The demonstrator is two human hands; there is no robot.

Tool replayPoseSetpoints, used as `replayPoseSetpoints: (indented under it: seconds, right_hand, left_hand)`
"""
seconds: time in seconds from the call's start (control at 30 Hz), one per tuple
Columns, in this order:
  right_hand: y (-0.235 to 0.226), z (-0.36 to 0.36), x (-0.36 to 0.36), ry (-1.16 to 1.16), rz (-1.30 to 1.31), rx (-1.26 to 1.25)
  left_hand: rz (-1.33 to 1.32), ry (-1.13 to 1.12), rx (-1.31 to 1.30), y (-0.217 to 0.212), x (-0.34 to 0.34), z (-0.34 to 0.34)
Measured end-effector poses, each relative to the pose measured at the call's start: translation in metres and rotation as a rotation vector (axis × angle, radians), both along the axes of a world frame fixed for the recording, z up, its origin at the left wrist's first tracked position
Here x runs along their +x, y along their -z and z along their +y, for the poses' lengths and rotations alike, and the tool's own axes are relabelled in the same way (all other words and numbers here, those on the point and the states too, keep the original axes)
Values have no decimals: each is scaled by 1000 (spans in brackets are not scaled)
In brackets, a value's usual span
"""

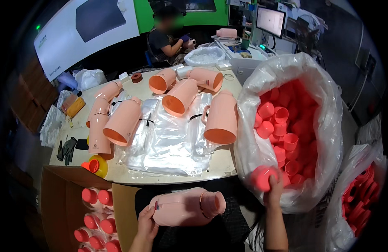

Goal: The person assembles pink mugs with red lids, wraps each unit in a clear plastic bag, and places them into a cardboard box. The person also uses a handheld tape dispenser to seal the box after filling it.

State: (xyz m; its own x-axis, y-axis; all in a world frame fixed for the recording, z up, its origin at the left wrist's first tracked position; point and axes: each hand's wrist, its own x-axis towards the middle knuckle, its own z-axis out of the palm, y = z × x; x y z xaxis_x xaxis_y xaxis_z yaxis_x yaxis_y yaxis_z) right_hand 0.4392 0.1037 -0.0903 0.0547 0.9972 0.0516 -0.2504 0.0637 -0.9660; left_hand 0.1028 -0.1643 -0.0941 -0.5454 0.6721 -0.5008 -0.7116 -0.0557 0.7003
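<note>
My L hand (pixel 147 220) is part-closed round the base end of a pale-pink vacuum flask (pixel 177 210), held low over my lap, approx. horizontal, bare neck pointing R. My R hand (pixel 274 189) has a red cup cap (pixel 261 178), fingers curled on its side; a bit blurred, so can't tell exact grip. Cap's near the caps bag (pixel 328 126), well apart from the neck.

Progress: the red-capped flasks (pixel 108 226) in the carton (pixel 126 210) look done, tho' can't count the hidden ones. This flask's uncapped. Several pink jug shells (pixel 221 113), open ends showing, are on the surface (pixel 223 161), prob. still to do. Plenty of loose caps left in the bag.

Pose: L forearm up from bottom, wrist bent slightly; R forearm near-vertical.
</note>
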Motion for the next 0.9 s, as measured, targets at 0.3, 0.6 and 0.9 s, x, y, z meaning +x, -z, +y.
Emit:
replayPoseSetpoints:
  seconds: [0.3, 0.6, 0.9]
  right_hand:
    - [-73, -93, -90, -663, -459, 670]
    - [-15, -118, -98, -389, 404, -345]
    - [38, -173, -76, -774, -161, -140]
  left_hand:
    - [-257, 118, -29, 5, 5, -20]
    - [1483, -218, 38, -49, 23, -19]
    - [828, -82, 357, -87, -24, 38]
